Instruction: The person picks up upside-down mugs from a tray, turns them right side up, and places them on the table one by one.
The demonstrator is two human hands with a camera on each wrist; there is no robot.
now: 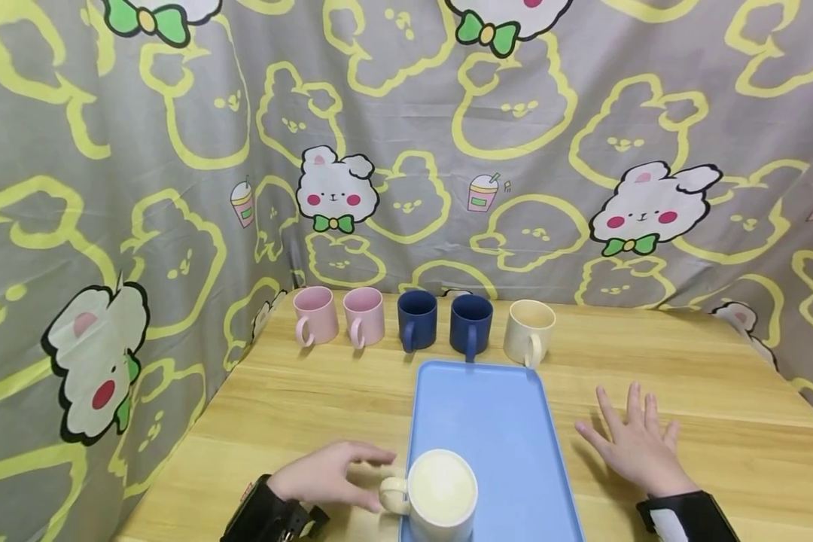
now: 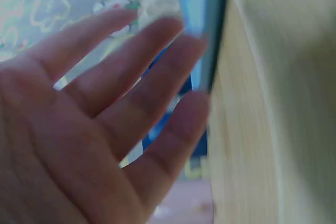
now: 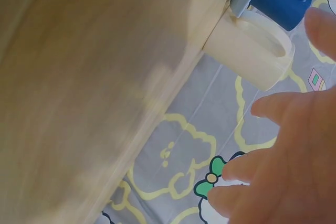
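A cream mug (image 1: 443, 488) stands at the near end of the blue tray (image 1: 484, 421), its handle pointing left. My left hand (image 1: 335, 474) is just left of that handle, thumb and fingers apart with nothing between them. In the left wrist view the same hand (image 2: 115, 103) shows its palm and spread, nearly straight fingers. To the right of the tray, my right hand (image 1: 640, 448) is spread over the wooden table and holds nothing. The right wrist view shows its fingers (image 3: 273, 108) below a second cream mug (image 3: 249, 48).
Along the back of the table (image 1: 298, 399) stand two pink mugs (image 1: 315, 316), two navy mugs (image 1: 417, 320) and another cream mug (image 1: 530, 331). The last navy and cream mugs are close behind the tray's far edge. A patterned grey curtain (image 1: 406, 113) hangs behind and at the sides.
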